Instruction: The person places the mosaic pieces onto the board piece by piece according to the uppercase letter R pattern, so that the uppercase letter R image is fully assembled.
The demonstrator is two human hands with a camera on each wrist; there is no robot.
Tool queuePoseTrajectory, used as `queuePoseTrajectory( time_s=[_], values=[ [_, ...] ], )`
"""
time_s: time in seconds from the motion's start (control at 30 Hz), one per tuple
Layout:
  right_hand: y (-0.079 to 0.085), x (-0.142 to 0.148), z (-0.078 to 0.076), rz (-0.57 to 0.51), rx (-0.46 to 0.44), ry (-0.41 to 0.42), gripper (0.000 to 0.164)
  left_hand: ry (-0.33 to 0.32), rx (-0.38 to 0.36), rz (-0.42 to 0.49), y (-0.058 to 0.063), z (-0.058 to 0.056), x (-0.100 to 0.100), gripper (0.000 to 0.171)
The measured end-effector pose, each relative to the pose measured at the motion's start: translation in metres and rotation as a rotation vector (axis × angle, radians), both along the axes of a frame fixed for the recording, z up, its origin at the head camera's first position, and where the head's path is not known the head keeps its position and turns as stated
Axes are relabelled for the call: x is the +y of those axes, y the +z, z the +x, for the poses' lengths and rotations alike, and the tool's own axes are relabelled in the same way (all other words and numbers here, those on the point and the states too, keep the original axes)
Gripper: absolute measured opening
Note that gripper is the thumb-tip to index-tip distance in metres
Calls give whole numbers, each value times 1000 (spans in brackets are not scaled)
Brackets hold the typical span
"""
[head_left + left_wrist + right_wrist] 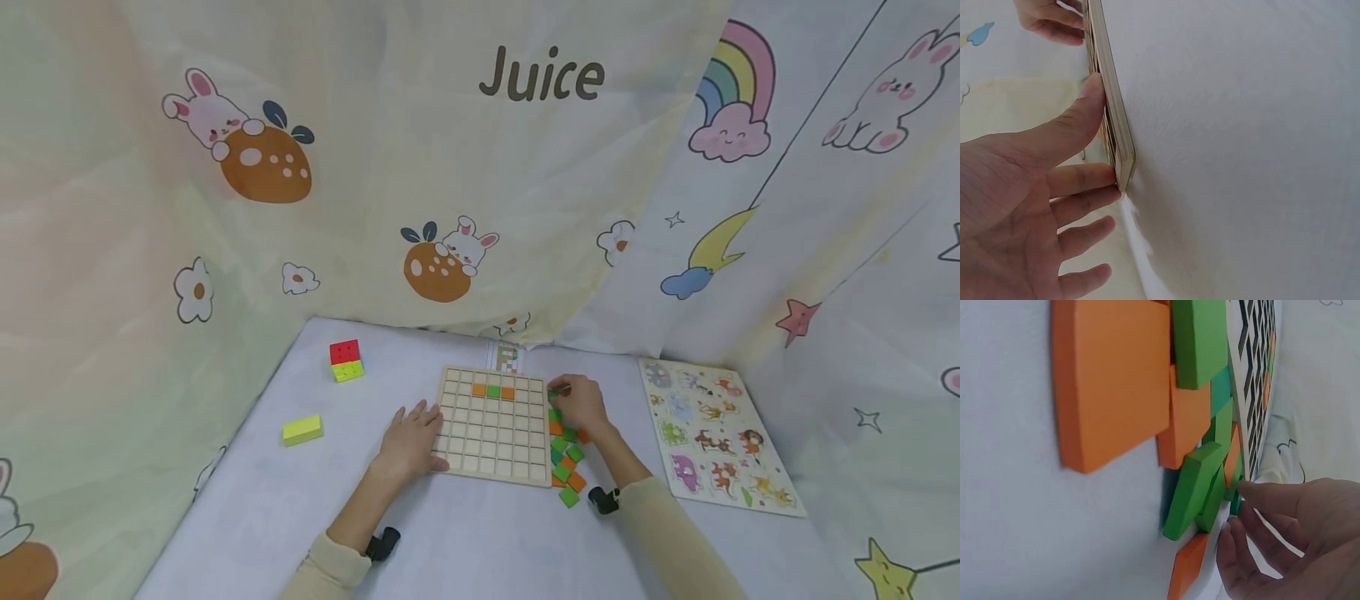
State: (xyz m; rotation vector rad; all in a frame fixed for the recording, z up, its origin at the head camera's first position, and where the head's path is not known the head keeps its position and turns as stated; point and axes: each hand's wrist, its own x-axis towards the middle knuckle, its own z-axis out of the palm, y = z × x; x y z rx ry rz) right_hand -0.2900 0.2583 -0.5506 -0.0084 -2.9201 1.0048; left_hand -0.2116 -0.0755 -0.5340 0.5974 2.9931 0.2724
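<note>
A wooden grid board (495, 442) lies on the white table. In its upper part an orange tile (479, 390), a green tile (493, 392) and another orange tile (508, 393) sit side by side in one row. My left hand (408, 442) rests at the board's left edge, thumb and fingertips touching it, fingers spread. At the upper right edge my right hand (582, 404) pinches a dark green tile (1236, 503) between thumb and fingers, partly hidden by them. Below it, loose green and orange tiles (1116, 381) lie heaped along the board's right side.
A small printed pattern card (507, 358) lies behind the board. To the left are a red and yellow cube (346, 361) and a yellow block (302, 431). An animal puzzle board (712, 433) lies at the right. Printed cloth (360, 250) hangs behind the table.
</note>
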Motion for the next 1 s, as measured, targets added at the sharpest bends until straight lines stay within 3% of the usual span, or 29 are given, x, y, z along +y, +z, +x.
queuePoseTrajectory(
  time_s=[0.43,1.0],
  values=[
    [4,4,1,-66,-3,-25,27,3,-3,14,0,0,-1,88],
    [8,-1,-3,-201,121,35,27,9,-11,16,0,-1,0,89]
  ],
)
